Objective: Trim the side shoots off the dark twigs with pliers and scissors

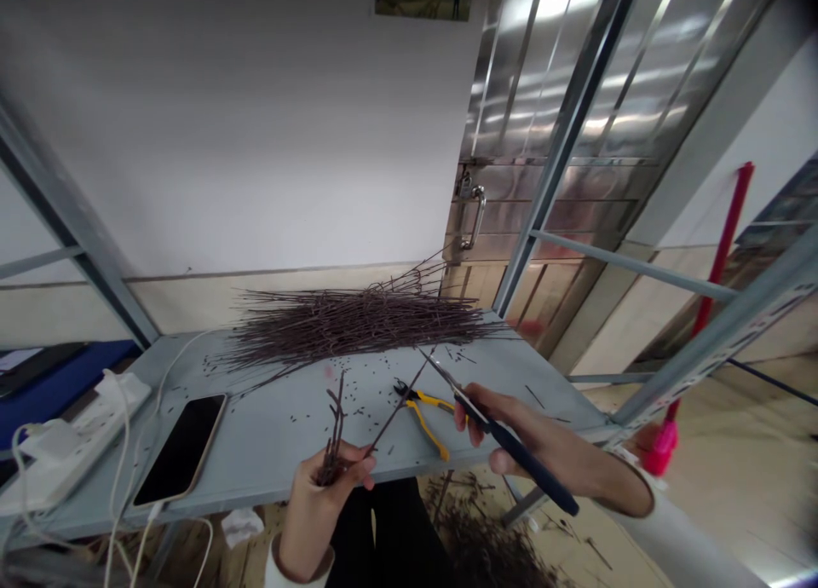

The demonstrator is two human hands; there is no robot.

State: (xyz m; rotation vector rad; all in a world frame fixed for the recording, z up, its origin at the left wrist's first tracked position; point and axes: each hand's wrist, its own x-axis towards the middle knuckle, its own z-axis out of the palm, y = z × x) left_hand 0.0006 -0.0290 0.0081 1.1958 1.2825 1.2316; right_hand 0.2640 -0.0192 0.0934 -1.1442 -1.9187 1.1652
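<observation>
Left hand (313, 511) grip closed on twig (335, 426); right hand (504, 430) closed on scissors (543, 483).

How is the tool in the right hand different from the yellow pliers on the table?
The long dark-handled tool is gripped in the right hand; the yellow-handled pliers lie on the grey table. Its handle is dark, theirs yellow. Its handle is single and straight; theirs spread apart. Both are hand tools.

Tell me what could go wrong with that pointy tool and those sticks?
The pointed metal tool in the right hand is close to the twig in the left hand, so it might slip and poke that hand. The pile of thin twigs could slide off. Loose dark bits might reach the phone.
</observation>
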